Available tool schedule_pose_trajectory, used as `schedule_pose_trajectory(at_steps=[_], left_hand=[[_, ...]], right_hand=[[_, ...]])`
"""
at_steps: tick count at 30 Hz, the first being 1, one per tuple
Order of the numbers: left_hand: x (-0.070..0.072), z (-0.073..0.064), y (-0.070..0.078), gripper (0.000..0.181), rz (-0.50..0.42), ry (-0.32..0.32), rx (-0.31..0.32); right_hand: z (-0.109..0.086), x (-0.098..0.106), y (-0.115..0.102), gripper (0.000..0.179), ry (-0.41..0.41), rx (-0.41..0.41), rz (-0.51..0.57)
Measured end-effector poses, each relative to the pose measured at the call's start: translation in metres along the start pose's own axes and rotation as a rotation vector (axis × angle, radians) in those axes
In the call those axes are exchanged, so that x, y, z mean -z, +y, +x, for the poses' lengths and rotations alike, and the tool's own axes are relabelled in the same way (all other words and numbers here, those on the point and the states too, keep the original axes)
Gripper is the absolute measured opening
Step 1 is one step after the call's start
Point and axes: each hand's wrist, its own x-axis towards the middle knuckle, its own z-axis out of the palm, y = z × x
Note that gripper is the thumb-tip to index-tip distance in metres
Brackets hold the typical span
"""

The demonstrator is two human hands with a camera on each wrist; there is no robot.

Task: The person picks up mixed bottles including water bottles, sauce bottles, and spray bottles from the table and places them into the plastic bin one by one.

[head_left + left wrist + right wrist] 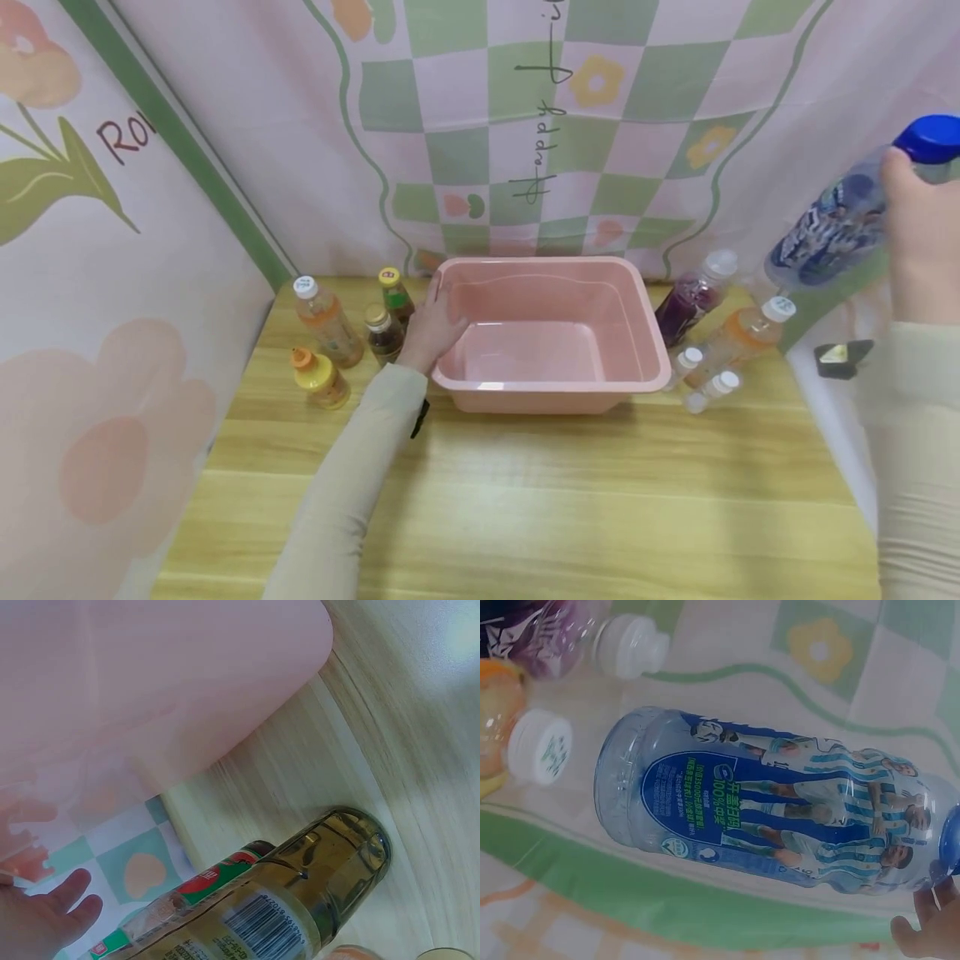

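At the basin's left rim is my left hand [433,332], its thumb inside and fingers outside, holding the edge of the pink plastic basin [551,400]. In the left wrist view, fingertips [71,904] show beside the wall. Raised at the right, my right hand [926,242] grips a clear plastic bottle [832,221] by its neck, just below the blue cap [930,137]. The bottle tilts, base toward the lower left; its blue label with printed players [817,802] fills the right wrist view. The basin stands upright with nothing inside.
Left of the basin stand an orange-drink bottle [330,325], a yellow squeeze bottle [322,382], a dark sauce bottle [384,337] and a green-labelled bottle [395,296]. Right of it are a purple-drink bottle [686,304], an orange-drink bottle [738,337] and two small white-capped bottles [712,392]. Curtains close off the back.
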Motion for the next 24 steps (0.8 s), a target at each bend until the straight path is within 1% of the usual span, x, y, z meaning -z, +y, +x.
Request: schedule_pose_trajectory(at_steps=[2,4,6,7,9,13,15,18,19,22,24], left_hand=[[0.0,0.0,0.0,0.08,0.003,-0.002,0.0],[-0.001,0.0,0.0,0.08,0.001,-0.002,0.002],[-0.001,0.001,0.0,0.08,0.001,-0.002,0.005],[-0.001,0.001,0.0,0.08,0.001,-0.002,0.006],[-0.001,0.0,0.0,0.079,-0.002,-0.001,0.007],[0.001,0.0,0.001,0.078,-0.007,-0.003,0.004],[0.001,-0.001,0.001,0.078,-0.01,-0.004,0.003],[0.001,-0.001,0.0,0.079,-0.011,-0.002,0.003],[0.001,-0.001,0.0,0.079,-0.01,0.002,0.002],[-0.001,0.0,-0.001,0.079,-0.018,0.009,0.002],[-0.001,0.001,-0.001,0.079,-0.022,0.013,0.002]], right_hand=[[-0.005,-0.004,-0.006,0.062,-0.008,0.04,0.056],[-0.008,-0.01,-0.012,0.057,-0.01,0.104,0.126],[-0.011,-0.015,-0.018,0.054,-0.029,0.162,0.19],[-0.013,-0.018,-0.02,0.054,-0.035,0.21,0.209],[-0.017,-0.024,-0.024,0.053,-0.032,0.272,0.23],[-0.024,-0.036,-0.03,0.052,-0.048,0.353,0.275],[-0.028,-0.041,-0.033,0.052,-0.09,0.36,0.332],[-0.034,-0.047,-0.04,0.055,-0.206,0.325,0.436],[-0.036,-0.049,-0.042,0.055,-0.246,0.309,0.473],[-0.042,-0.055,-0.046,0.059,-0.376,0.228,0.632],[-0.045,-0.06,-0.048,0.06,-0.437,0.187,0.729]])
